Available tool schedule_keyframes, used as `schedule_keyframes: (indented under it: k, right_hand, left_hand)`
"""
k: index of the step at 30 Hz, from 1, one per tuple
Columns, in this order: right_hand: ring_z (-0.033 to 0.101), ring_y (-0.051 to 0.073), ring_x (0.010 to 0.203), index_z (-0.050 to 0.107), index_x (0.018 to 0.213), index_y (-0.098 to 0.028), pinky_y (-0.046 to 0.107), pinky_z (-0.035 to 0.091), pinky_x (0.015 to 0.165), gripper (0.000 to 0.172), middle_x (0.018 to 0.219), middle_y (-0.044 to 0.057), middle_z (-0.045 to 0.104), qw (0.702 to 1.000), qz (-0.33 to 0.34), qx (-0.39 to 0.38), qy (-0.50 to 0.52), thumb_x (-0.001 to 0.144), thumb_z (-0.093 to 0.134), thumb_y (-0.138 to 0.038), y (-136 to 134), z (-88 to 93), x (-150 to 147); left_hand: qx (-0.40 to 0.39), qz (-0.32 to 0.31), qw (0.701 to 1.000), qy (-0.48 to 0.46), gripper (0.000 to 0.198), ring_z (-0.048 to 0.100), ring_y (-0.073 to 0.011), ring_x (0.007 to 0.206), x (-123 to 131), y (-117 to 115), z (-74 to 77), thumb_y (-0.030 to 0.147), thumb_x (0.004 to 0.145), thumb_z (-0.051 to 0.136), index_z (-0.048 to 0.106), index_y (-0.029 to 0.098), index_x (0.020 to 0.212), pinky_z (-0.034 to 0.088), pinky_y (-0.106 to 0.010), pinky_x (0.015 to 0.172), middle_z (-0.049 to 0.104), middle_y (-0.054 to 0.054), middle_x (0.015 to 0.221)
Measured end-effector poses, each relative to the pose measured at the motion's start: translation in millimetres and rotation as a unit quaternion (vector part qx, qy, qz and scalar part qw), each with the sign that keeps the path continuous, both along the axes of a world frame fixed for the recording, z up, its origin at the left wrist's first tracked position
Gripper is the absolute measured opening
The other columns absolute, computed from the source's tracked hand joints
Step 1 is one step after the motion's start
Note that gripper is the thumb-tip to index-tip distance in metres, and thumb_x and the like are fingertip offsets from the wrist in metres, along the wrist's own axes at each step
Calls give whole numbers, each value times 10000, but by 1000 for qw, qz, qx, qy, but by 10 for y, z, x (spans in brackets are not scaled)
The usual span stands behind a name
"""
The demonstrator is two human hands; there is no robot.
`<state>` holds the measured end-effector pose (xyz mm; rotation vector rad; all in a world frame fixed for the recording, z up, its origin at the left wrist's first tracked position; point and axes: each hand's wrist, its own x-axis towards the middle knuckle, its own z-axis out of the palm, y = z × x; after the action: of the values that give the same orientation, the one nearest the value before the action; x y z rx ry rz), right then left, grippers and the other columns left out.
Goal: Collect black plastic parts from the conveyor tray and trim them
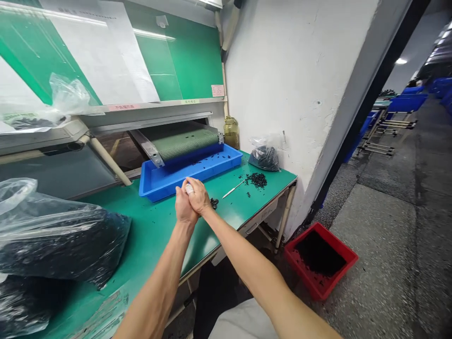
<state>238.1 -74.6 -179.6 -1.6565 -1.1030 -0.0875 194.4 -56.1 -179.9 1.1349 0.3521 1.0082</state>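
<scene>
My left hand [184, 207] and my right hand [200, 195] are pressed together above the green tabletop, fingers closed. A small white patch [189, 189] shows at the top between them; whether it is a wrap on a finger or a held item I cannot tell. Just right of the hands, partly hidden by them, lies a glossy black object [213, 203]. Farther right, a slim white pen-like tool [233, 189] points toward a loose pile of small black parts [257, 180]. Behind the hands stands a blue tray [190, 176] with a few black bits in it.
A green conveyor belt [187, 139] ends over the tray. Large clear bags of black parts [70, 235] fill the table's left side. A smaller bag [264, 157] leans by the wall. On the floor at right sits a red bin [321, 294] with black contents.
</scene>
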Motion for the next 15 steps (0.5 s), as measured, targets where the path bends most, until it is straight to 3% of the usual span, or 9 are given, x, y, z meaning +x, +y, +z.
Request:
schedule_keyframes:
  k: [3,5,8,12,15]
  right_hand:
    - [393,171,1326,439,1409,-229,303,314,1107,440,1440,46,461,996,-7,-59,-72,973,471,-278,-171,10,300]
    - [413,201,1303,472,1382,-213,343,326,1098,410,1404,81,488,987,-8,-115,-111,975,468,-256,-386,-23,551]
    - [487,209,1220,566,1263,-183,378,386,1048,308,1295,101,561,964,5,-209,-165,974,460,-200,-711,-109,912]
    - [583,216,1068,596,1163,-169,442,496,911,276,1214,84,586,915,36,-326,-233,933,576,-321,-937,-241,1199]
    - [607,193,996,597,1150,-169,400,527,853,274,1169,78,602,886,45,-376,-269,936,573,-338,-974,-326,1254]
  left_hand:
    - [-7,-38,998,42,438,561,-226,1203,-192,36,43,551,883,449,539,251,1189,460,-383,995,566,-94,1326]
    - [50,13,993,105,475,523,-237,1248,-354,121,16,504,841,558,485,291,1259,449,-393,998,492,-83,1418]
    - [138,86,969,187,560,544,-253,1213,-553,278,-89,472,820,574,438,254,1317,468,-410,950,524,-126,1378]
    - [174,82,952,240,520,628,-265,1030,-647,429,-263,426,798,552,522,160,1244,512,-417,827,655,-153,1158]
    - [215,78,933,278,396,630,-245,996,-633,482,-355,366,795,538,610,188,1141,494,-420,868,694,-104,1087]
